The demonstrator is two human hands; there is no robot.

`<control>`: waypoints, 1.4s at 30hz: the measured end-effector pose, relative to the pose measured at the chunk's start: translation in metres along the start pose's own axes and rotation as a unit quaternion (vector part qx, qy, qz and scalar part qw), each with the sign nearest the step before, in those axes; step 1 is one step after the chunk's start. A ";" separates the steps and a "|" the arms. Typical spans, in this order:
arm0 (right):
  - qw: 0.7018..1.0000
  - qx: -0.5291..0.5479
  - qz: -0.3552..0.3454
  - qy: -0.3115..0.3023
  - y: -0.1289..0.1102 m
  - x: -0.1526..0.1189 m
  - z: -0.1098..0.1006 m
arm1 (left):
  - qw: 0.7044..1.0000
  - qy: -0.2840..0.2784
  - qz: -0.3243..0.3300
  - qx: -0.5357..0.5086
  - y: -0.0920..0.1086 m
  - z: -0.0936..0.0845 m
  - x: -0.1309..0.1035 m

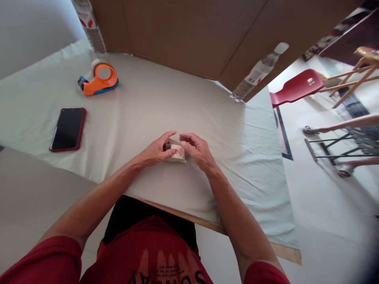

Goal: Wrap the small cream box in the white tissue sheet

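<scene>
Currently, a small white packet with red print (179, 154) lies on the pale tablecloth (148, 106), between the two hands. The left hand (157, 150) is curved around its left side, with the thumb upon it; whether it grips firmly, I cannot tell. The right hand (200, 152) is half-curled beside the packet, its thumb and forefinger parted. Farther to the left are a smartphone (68, 129) and an orange tape dispenser (95, 85).

From the head I look forward and down, quite near, red shirt (148, 244) at six o'clock, cardboard (183, 35) at twelve.
</scene>
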State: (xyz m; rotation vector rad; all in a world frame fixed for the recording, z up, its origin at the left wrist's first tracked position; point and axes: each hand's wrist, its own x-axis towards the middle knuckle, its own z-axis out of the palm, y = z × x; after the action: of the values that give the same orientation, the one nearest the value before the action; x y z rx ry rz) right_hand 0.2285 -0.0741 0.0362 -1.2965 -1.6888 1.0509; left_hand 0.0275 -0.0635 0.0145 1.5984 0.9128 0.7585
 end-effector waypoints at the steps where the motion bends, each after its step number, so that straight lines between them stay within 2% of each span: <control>1: 1.000 -0.008 0.000 -0.001 -0.003 0.004 0.001 | 1.000 -0.001 0.000 -0.004 -0.001 0.000 0.000; 6: 0.999 -0.022 -0.007 -0.024 -0.007 0.017 0.008 | 1.000 -0.010 0.006 -0.022 -0.005 0.000 0.002; 10: 0.999 0.032 0.022 -0.001 -0.005 0.018 0.013 | 1.000 -0.001 -0.004 -0.017 -0.004 0.000 0.003; 15: 0.995 0.082 0.056 -0.030 -0.006 0.016 0.016 | 1.000 -0.003 -0.003 -0.027 -0.003 -0.001 0.004; 19: 0.999 0.032 0.007 -0.021 -0.006 0.015 0.013 | 0.999 0.001 -0.005 -0.040 -0.004 0.000 0.004; 24: 0.990 -0.077 -0.114 -0.030 -0.001 0.003 0.004 | 0.998 0.013 -0.010 -0.056 -0.003 0.000 0.003; 28: 0.951 -0.224 -0.207 -0.046 0.005 -0.017 -0.001 | 0.997 0.020 -0.010 -0.068 -0.002 0.001 0.003; 32: 0.899 -0.353 -0.258 -0.024 0.010 -0.025 0.001 | 0.997 0.032 0.001 -0.069 -0.002 0.001 0.002; 37: 0.885 -0.372 -0.279 0.003 0.016 -0.020 0.009 | 0.994 0.055 0.000 -0.092 0.001 -0.004 0.000; 42: 0.910 -0.316 -0.267 0.037 0.027 -0.023 0.011 | 0.995 0.050 -0.012 -0.091 0.004 -0.006 0.001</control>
State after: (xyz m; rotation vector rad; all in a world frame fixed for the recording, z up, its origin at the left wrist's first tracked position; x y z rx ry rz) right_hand 0.2332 -0.0947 0.0052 -1.1016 -2.2434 0.1211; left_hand 0.0233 -0.0606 0.0196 1.3990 0.9053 0.8856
